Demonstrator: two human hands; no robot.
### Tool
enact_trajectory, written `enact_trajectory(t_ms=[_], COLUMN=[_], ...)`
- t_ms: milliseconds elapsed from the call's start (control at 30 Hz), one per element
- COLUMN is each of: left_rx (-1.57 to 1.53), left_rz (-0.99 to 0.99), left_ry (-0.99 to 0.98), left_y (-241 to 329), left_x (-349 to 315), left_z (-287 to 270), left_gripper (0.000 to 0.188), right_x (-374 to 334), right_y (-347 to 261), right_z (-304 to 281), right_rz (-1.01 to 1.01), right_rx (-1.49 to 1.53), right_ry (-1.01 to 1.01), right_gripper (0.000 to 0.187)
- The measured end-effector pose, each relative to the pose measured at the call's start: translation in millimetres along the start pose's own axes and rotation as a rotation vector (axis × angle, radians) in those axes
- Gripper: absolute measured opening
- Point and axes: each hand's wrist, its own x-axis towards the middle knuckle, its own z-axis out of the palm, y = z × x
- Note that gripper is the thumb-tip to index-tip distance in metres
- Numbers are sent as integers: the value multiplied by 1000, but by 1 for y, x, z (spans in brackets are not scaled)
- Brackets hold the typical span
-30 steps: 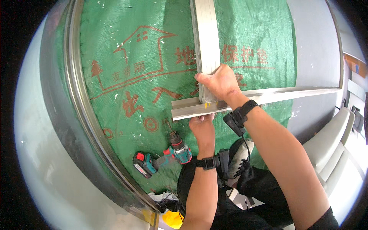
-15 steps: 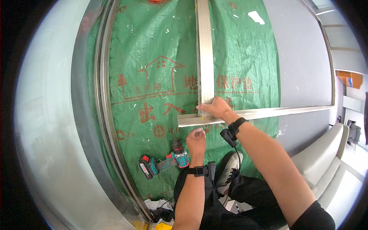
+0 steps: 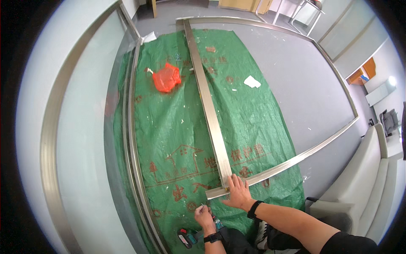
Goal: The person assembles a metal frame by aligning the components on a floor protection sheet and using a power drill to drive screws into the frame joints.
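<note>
My left hand (image 3: 204,217) is closed in a pinch just short of the metal bars' corner joint. A small thin metal piece shows at its fingertips, too tiny to name surely. My right hand (image 3: 238,194) lies with fingers spread on the joint, touching both bars. The long metal bar (image 3: 210,114) runs away from me. Its near end meets the crosswise metal bar (image 3: 287,164), which extends to the right. Beside and partly behind my left wrist lies a teal and black cordless drill (image 3: 186,238) with a red battery, half hidden.
A green protective sheet (image 3: 249,122) covers the grey floor (image 3: 296,76). An orange-red plastic bag (image 3: 167,78) and a white scrap (image 3: 252,81) lie on it. A framed glass panel (image 3: 91,127) stands at the left. A pale sofa (image 3: 359,182) is at the right.
The view has tilted up, so the far end of the frame and the orange-red bag now show fully. My right hand has gone from gripping the long bar's end to lying spread on the joint.
</note>
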Motion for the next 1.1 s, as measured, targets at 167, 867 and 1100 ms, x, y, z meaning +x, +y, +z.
enact_trajectory(t_ms=[167, 867, 1100], left_rx=[133, 926, 662], left_rz=[136, 437, 511], left_ry=[-4, 108, 289], left_y=[-21, -11, -26], left_x=[31, 98, 98], left_z=[-1, -25, -26], left_gripper=[19, 28, 46], right_x=[-4, -102, -257], right_y=[-4, 215, 239], right_z=[1, -170, -276], right_rz=[-46, 42, 263], right_rx=[-154, -196, 7], right_ry=[-40, -110, 437], right_gripper=[101, 60, 64])
